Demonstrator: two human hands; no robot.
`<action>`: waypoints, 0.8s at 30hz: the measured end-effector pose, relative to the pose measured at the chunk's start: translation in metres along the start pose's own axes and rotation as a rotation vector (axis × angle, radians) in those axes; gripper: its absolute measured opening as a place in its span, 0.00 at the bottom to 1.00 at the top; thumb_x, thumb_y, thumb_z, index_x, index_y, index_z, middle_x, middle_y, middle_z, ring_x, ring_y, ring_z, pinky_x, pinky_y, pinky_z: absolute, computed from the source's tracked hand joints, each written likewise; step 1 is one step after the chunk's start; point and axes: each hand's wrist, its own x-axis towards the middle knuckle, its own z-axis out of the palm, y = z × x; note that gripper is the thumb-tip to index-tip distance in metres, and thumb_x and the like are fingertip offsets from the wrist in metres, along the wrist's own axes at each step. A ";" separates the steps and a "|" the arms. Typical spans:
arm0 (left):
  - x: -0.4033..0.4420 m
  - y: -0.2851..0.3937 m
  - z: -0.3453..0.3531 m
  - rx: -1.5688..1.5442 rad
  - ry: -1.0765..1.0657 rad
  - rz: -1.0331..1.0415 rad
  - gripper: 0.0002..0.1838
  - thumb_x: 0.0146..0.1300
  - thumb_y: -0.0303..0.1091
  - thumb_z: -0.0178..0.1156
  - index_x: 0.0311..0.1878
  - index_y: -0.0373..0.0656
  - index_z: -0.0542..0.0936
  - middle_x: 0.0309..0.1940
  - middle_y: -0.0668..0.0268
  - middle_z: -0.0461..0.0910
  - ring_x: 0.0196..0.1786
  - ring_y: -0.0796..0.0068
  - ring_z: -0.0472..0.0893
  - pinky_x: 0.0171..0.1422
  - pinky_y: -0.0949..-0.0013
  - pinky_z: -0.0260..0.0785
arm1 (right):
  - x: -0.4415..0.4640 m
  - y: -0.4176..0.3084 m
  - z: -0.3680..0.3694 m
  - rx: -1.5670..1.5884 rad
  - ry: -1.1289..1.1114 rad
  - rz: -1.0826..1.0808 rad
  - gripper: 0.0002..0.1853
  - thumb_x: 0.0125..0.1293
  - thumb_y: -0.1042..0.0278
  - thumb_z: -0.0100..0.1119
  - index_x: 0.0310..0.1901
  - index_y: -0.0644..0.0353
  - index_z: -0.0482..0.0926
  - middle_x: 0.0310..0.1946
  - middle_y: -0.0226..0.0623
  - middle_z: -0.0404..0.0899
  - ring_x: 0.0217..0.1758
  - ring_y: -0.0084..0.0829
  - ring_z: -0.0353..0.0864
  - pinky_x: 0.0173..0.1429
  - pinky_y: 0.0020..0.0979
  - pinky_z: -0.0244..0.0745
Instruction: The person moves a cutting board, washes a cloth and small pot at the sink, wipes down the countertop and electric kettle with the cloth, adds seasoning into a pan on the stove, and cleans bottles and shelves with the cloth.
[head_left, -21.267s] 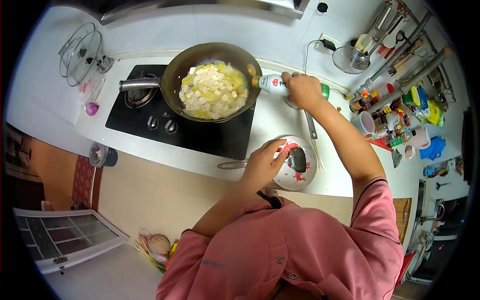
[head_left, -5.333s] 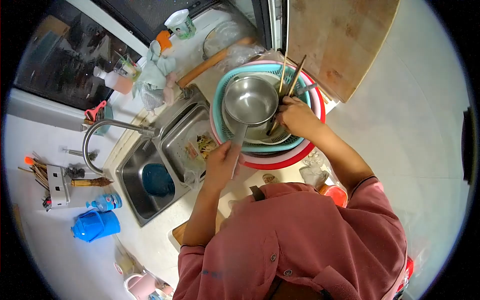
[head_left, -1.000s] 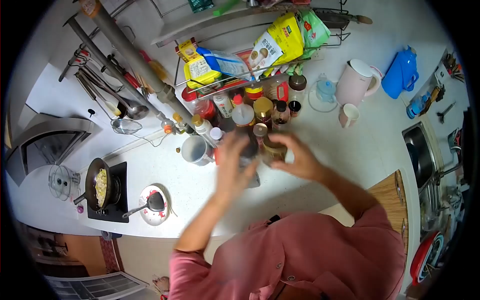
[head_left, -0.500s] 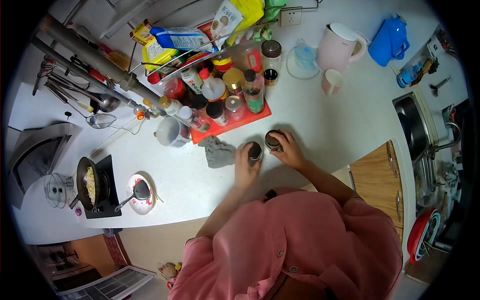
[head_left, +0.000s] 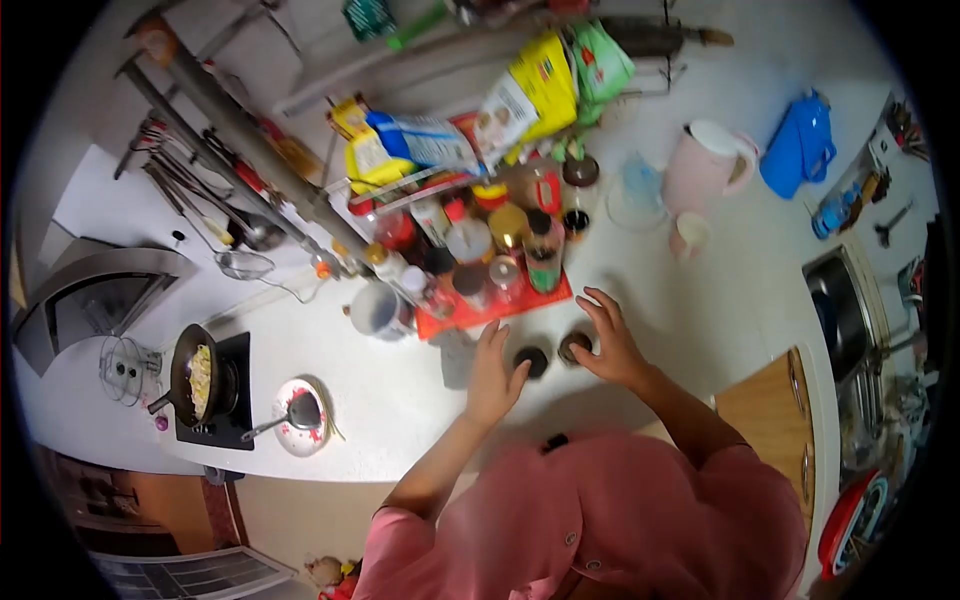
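Two small dark-lidded jars stand side by side on the white counter, a left jar (head_left: 531, 362) and a right jar (head_left: 575, 348). My left hand (head_left: 492, 382) is open beside the left jar, its thumb near the lid and its fingers stretched forward. My right hand (head_left: 617, 348) is open too, fingers spread, with the thumb close to the right jar; I cannot tell whether it touches. A grey cloth (head_left: 456, 362) lies just left of my left hand. Behind the jars, a red tray (head_left: 480, 319) holds several bottles and jars, including a green-labelled bottle (head_left: 543, 262).
A white pot (head_left: 380, 310) stands left of the tray. Further left are a plate (head_left: 290, 435) with a spatula (head_left: 302, 410) and a frying pan (head_left: 188, 375) with food on the stove. A pink kettle (head_left: 697, 165), pink cup (head_left: 690, 236) and blue jug (head_left: 797, 150) stand at the back right.
My hands have let go of the two jars, and their fingers have opened. The jars stay on the counter. The whole view has shifted, so things appear lower and further right.
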 end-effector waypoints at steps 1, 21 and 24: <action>0.021 0.015 -0.020 -0.003 0.057 0.029 0.35 0.60 0.31 0.66 0.68 0.32 0.63 0.69 0.40 0.62 0.71 0.39 0.63 0.75 0.51 0.57 | 0.024 -0.013 -0.011 0.015 0.034 -0.063 0.36 0.56 0.72 0.67 0.68 0.61 0.65 0.71 0.50 0.57 0.72 0.50 0.62 0.69 0.41 0.68; 0.408 0.074 -0.266 0.651 0.482 0.349 0.29 0.58 0.32 0.64 0.65 0.54 0.74 0.55 0.55 0.77 0.55 0.45 0.78 0.61 0.55 0.72 | 0.411 -0.205 -0.131 -0.921 -0.093 -0.581 0.15 0.56 0.75 0.62 0.46 0.48 0.83 0.46 0.39 0.80 0.49 0.46 0.82 0.51 0.43 0.79; 0.406 0.062 -0.278 0.552 0.516 0.465 0.17 0.60 0.33 0.61 0.54 0.45 0.80 0.51 0.54 0.78 0.53 0.46 0.78 0.57 0.54 0.72 | 0.396 -0.192 -0.134 -0.717 0.169 -1.009 0.13 0.57 0.75 0.57 0.44 0.51 0.81 0.43 0.31 0.80 0.51 0.40 0.79 0.50 0.39 0.77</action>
